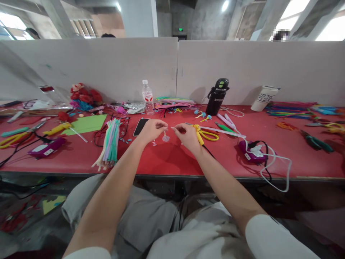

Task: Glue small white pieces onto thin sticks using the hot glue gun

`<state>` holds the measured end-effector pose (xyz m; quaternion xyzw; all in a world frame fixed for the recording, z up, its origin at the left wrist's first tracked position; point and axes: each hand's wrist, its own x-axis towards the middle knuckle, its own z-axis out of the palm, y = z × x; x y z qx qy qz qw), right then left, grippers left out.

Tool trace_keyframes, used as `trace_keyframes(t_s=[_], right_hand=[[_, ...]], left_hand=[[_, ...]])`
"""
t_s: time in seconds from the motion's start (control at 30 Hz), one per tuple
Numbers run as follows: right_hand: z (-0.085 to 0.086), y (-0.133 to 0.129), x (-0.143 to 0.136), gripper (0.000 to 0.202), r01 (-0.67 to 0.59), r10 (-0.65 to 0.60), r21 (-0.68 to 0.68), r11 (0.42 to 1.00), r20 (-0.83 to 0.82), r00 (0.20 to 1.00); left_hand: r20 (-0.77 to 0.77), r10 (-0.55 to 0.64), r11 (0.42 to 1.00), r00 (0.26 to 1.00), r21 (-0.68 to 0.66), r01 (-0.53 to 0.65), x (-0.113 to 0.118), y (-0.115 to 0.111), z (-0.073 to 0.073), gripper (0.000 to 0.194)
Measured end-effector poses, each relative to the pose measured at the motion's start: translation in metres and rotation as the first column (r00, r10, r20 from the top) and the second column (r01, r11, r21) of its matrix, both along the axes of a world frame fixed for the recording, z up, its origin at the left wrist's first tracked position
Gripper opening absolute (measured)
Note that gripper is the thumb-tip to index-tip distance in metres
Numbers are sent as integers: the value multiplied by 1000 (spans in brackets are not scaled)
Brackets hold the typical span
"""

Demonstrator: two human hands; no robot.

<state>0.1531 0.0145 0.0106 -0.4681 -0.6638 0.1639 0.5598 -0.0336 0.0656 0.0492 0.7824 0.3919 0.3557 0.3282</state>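
My left hand (154,130) is closed in a pinch above the red table. A small pale purple flower (166,138) on a short light stem hangs just under its fingertips and appears to be held by them. Facing it a short gap away, my right hand (186,133) pinches a tiny whitish piece (173,128), too small to name. Behind my left wrist lies a black phone (141,126). Beside my right hand are a yellow hot glue gun (198,133) and yellow-handled scissors (210,135). Little pale scraps (154,142) dot the tabletop near the flower.
A bundle of pastel pipe cleaners (111,142) stands left of my forearm. Toward the back are a plastic bottle (148,99), a black flask (217,97) and a white cup (265,98). Purple power strips (47,147) with cables lie at both sides. A white partition (107,72) bounds the table.
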Motion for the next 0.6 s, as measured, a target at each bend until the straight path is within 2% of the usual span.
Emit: trace_keyframes(t_s=[0.17,0.3,0.6], right_hand=[[-7,2,-2,17,-68,68,-10,998,62,996],[-6,0,-3,15,-95,97,-18,995,90,991],[-4,-5,-3,13,-94,96,-23,995,122,988]], left_hand=[[110,15,999,994,-42,-10,-3,1,5,29],[137,5,999,991,-42,0,-4,-1,9,27],[138,-23,1000,990,-12,25,-2,2,2,24]])
